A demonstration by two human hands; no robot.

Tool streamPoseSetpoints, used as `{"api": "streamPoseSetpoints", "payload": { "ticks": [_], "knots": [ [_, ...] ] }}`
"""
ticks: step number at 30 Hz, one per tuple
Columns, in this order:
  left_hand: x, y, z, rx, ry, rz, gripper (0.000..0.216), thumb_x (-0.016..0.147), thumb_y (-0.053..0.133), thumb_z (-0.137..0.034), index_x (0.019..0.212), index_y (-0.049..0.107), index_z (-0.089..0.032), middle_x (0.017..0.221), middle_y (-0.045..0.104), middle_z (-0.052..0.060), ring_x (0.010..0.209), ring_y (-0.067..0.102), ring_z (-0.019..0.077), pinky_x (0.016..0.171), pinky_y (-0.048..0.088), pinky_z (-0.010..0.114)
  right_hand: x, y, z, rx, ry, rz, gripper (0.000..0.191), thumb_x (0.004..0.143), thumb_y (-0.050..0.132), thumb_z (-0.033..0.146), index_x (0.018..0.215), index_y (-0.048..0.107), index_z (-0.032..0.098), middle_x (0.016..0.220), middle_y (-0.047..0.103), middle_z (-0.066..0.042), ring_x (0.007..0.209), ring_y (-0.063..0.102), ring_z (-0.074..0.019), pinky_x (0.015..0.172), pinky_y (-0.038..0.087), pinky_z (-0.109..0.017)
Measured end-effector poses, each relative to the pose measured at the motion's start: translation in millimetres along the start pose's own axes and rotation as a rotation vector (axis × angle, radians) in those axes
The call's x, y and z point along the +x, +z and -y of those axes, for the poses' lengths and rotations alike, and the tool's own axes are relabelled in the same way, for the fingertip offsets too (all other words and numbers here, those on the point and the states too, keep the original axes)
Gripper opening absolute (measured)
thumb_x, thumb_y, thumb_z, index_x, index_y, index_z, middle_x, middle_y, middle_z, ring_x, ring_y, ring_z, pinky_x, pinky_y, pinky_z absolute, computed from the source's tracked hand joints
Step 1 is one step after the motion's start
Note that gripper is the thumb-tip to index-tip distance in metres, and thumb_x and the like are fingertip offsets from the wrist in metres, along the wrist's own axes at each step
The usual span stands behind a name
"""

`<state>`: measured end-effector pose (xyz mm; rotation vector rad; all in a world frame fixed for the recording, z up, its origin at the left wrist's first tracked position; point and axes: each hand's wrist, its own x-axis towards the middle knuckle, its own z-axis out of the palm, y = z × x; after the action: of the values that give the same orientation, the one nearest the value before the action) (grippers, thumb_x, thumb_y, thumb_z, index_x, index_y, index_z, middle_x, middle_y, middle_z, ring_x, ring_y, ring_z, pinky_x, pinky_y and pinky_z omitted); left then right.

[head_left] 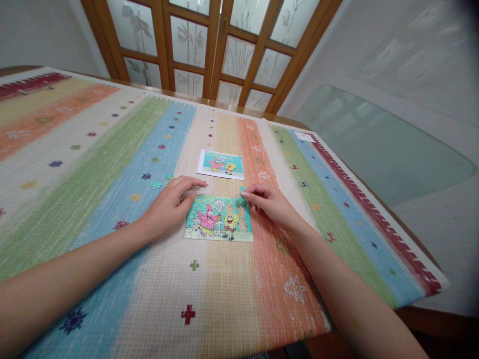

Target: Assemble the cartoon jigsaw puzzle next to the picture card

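A jigsaw puzzle (219,219) with cartoon figures lies on the striped tablecloth in front of me. Gaps show in its upper right part. My right hand (267,202) pinches a small teal puzzle piece (243,189) between thumb and fingertips, just above the puzzle's upper right corner. At the upper left corner, my left hand (175,202) rests with fingers stretched out and the thumb at the puzzle's edge. Loose teal pieces (155,185) lie just beyond the left hand, partly hidden by it. Behind the puzzle is a reference picture (221,165) with the same cartoon scene.
The striped tablecloth (232,284) covers a wooden table. A small white label (305,136) lies near its far right edge. Wooden doors with frosted panes (189,37) stand beyond the table, and a pale glass panel (381,144) is at the right.
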<state>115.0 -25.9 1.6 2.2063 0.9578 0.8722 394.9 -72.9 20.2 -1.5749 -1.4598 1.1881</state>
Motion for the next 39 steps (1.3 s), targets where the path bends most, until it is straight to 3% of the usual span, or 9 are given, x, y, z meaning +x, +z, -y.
{"api": "streamPoseSetpoints", "payload": {
  "ticks": [15,31,39],
  "knots": [
    [0.1,-0.1,-0.5,-0.005,0.008,0.000,0.032,0.093,0.045,-0.014,0.119,0.062,-0.022,0.124,0.062,0.005,0.118,0.056,0.0227,0.107,0.042,0.046,0.4,-0.4,-2.8,0.001,0.006,0.004,0.033,0.082,0.070,0.051,0.081,0.064,0.019,0.065,0.054,0.003,0.053,0.040,-0.0090,0.050,0.026,-0.026],
    [-0.6,0.6,2.0,-0.006,0.014,-0.002,0.032,0.094,0.045,-0.014,0.119,0.062,-0.022,0.124,0.062,0.005,0.119,0.055,0.0220,0.107,0.041,0.046,1.4,-0.1,-3.3,-0.033,-0.053,-0.004,0.035,0.082,0.068,0.053,0.080,0.065,0.018,0.066,0.055,0.002,0.059,0.045,-0.0113,0.055,0.031,-0.027],
    [0.2,0.3,0.8,-0.009,0.011,0.000,0.031,0.094,0.045,-0.015,0.119,0.062,-0.022,0.124,0.062,0.005,0.119,0.055,0.0220,0.107,0.041,0.046,2.1,-6.9,-0.3,-0.023,-0.047,-0.131,0.037,0.083,0.065,0.055,0.080,0.062,0.018,0.057,0.049,0.004,0.050,0.040,-0.0099,0.049,0.028,-0.026]
  ]
}}
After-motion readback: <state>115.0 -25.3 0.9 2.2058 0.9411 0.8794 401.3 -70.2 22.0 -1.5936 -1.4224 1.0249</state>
